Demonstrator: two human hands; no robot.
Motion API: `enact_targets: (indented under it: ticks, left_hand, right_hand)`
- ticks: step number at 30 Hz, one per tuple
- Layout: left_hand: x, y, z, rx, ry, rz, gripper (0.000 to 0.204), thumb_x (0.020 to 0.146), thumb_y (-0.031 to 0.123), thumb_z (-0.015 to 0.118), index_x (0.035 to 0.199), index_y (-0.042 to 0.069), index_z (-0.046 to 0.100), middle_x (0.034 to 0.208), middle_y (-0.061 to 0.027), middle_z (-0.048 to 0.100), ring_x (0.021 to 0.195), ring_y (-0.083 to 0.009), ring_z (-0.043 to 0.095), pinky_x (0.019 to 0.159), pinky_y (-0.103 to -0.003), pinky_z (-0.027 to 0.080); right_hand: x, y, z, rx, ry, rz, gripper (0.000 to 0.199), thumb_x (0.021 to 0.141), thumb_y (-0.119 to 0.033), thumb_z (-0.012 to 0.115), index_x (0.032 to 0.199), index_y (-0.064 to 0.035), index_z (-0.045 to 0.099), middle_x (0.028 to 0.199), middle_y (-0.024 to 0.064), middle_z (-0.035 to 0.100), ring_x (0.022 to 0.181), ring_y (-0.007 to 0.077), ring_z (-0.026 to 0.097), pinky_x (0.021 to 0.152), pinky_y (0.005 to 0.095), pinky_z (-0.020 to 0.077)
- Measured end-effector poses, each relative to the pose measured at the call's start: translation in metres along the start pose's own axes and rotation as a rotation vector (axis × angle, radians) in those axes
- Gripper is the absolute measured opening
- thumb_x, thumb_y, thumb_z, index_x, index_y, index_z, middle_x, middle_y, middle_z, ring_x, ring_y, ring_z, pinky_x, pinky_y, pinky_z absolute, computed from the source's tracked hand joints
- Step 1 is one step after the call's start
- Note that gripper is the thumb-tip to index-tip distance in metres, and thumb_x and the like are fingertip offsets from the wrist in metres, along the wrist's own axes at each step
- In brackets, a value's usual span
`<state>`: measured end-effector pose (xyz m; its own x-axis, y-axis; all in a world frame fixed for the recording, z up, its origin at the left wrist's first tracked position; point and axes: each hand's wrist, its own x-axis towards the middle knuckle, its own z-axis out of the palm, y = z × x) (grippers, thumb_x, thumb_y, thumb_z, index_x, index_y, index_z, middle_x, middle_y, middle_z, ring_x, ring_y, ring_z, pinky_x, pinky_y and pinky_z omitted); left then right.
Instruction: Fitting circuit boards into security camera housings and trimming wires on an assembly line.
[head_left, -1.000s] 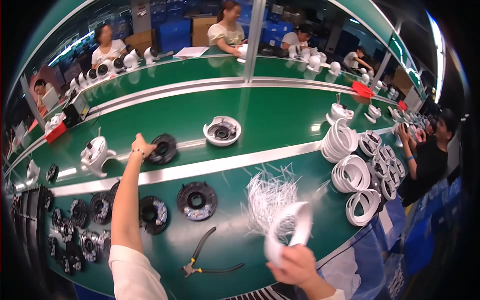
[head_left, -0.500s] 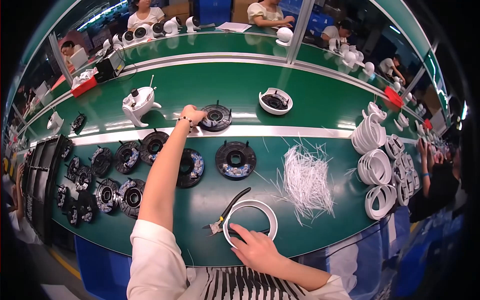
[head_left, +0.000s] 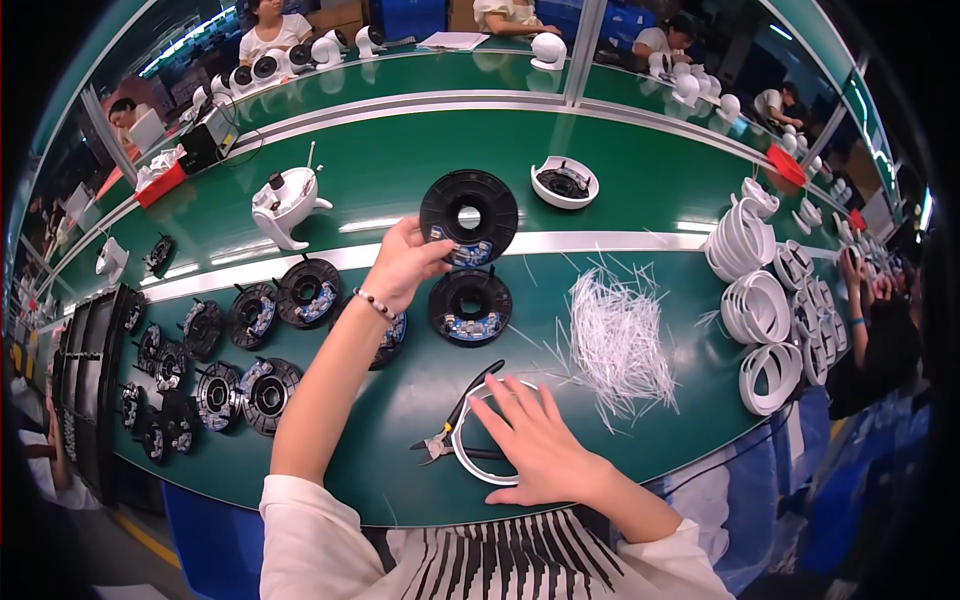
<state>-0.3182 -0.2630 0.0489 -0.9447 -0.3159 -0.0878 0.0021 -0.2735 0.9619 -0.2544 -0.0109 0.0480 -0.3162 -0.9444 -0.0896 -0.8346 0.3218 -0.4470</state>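
Observation:
My left hand [head_left: 408, 265] grips the lower left edge of a round black disc [head_left: 492, 197] with a centre hole and a blue circuit board along its bottom. The disc is held up above the metal strip, its board side toward me. Under it on the table lies a similar black disc [head_left: 445, 308]. My right hand [head_left: 545, 452] is open, fingers spread over a white plastic ring [head_left: 461, 446] near the front edge and partly hiding it. Diagonal cutting pliers [head_left: 440, 440] with black and yellow handles lie at the ring's left, partly hidden by it.
Several black discs [head_left: 270, 395] spread across the left, beside a black rack [head_left: 85, 360]. A heap of thin white strips [head_left: 615, 345] lies right of centre. White rings [head_left: 770, 380] are stacked at the right. A white shell [head_left: 285, 205] and white bowl [head_left: 567, 195] stand beyond the strip.
My left hand has lifted the black disc off the far surface and turned its board side toward me. My right hand has spread its fingers over the white ring.

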Motion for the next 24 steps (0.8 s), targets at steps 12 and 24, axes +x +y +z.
enact_targets:
  ticks: [12, 24]
  left_hand:
    - [-0.032, -0.003, 0.013, -0.413, -0.082, -0.144, 0.024, 0.075, -0.001, 0.054, 0.098, 0.0, 0.048, 0.09, -0.0102, 0.059, 0.082, -0.0201, 0.06, 0.075, -0.035, 0.053]
    - [-0.071, -0.053, 0.063, -0.168, -0.044, 0.307, 0.056, 0.074, -0.01, 0.055, 0.123, -0.001, 0.03, 0.118, -0.0109, 0.045, 0.109, -0.0172, 0.045, 0.094, -0.03, 0.037]
  right_hand:
    - [0.012, 0.015, -0.013, 0.101, -0.019, -0.095, 0.113, 0.051, -0.04, 0.077, 0.134, -0.0004, 0.012, 0.129, 0.0243, 0.027, 0.121, 0.0404, 0.025, 0.099, 0.0531, 0.0191]
    - [0.056, 0.04, -0.023, 1.73, 0.862, 0.08, 0.083, 0.076, -0.026, 0.063, 0.134, -0.0017, 0.009, 0.126, 0.0147, 0.031, 0.114, 0.0228, 0.038, 0.093, 0.0328, 0.0346]
